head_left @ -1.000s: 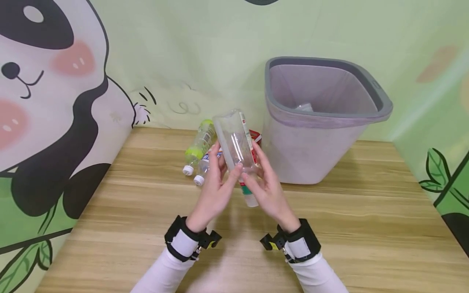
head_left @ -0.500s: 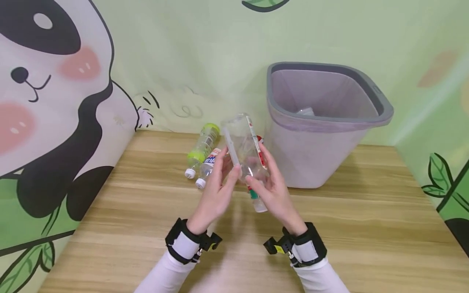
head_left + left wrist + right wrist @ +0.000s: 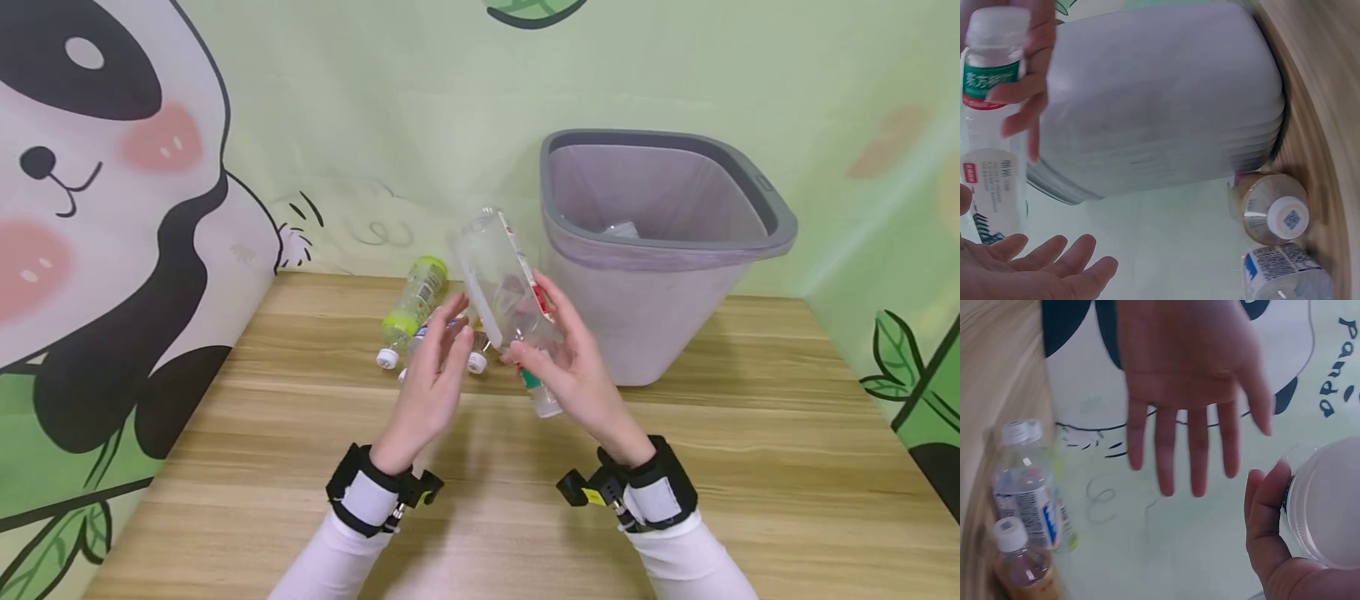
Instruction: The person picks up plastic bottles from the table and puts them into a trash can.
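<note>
My right hand [image 3: 573, 371] grips a clear, capless-looking end-up plastic bottle [image 3: 504, 275] near its shoulder, thumb on the near side. The bottle leans, its base up and away and its neck with a green-and-red band pointing down toward me. In the left wrist view, the bottle's white printed label [image 3: 999, 194] and whitish cap [image 3: 999, 26] show. My left hand [image 3: 423, 379] is apart from the bottle, at its left. Its fingers are spread and straight in the right wrist view, where the palm [image 3: 1185, 375] faces the camera.
A grey waste bin [image 3: 600, 312] stands at the back right, with a clear plastic item [image 3: 622, 229] inside. Behind my left hand lie a lime-green-labelled bottle [image 3: 416, 300] and other bottles, including one with an amber lower part [image 3: 1025, 569]. A panda-print backdrop [image 3: 360, 150] rises behind the wooden table [image 3: 750, 450].
My left hand has let go of the bottle and moved slightly left. My right hand keeps hold of the bottle and has moved a little right, uncovering another white-capped bottle behind.
</note>
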Motion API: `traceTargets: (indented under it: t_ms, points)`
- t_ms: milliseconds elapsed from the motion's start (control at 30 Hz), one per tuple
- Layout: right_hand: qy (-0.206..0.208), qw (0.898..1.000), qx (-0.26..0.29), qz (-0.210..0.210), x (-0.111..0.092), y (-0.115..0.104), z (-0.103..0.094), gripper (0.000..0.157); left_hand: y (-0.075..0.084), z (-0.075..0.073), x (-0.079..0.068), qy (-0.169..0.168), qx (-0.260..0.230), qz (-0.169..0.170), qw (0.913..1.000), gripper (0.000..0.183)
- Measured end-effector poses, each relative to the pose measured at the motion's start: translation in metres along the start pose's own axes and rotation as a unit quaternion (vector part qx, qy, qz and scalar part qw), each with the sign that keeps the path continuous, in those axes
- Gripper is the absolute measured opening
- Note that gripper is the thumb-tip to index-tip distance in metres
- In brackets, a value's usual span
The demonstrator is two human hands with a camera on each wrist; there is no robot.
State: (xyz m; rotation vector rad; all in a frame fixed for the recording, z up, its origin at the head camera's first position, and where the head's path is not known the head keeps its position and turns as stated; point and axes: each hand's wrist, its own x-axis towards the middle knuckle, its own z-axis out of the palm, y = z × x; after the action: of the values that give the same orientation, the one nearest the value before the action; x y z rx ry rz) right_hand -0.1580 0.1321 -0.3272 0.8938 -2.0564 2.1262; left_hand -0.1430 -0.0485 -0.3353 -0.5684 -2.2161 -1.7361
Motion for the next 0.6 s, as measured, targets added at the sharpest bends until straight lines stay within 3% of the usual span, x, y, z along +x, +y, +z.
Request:
traceTargets:
  t_ms: [233,400,600]
  points:
    - [0.023,0.996,0.079,0.026,0.022,-0.042,-0.010,0.068,0.007,-0.002,0.005,0.007,0.018,0.010,0.9998,0.044]
    - [0.023,0.979,0.197,0.046,0.044,-0.069,-0.021,0.063,0.009,-0.001,0.007,0.003,0.019,0.008,0.9998,0.044]
    - [-0.008,0.964,0.261,0.059,0.060,-0.098,-0.032,0.049,-0.022,0.005,0.012,0.001,0.013,0.020,0.9997,0.046]
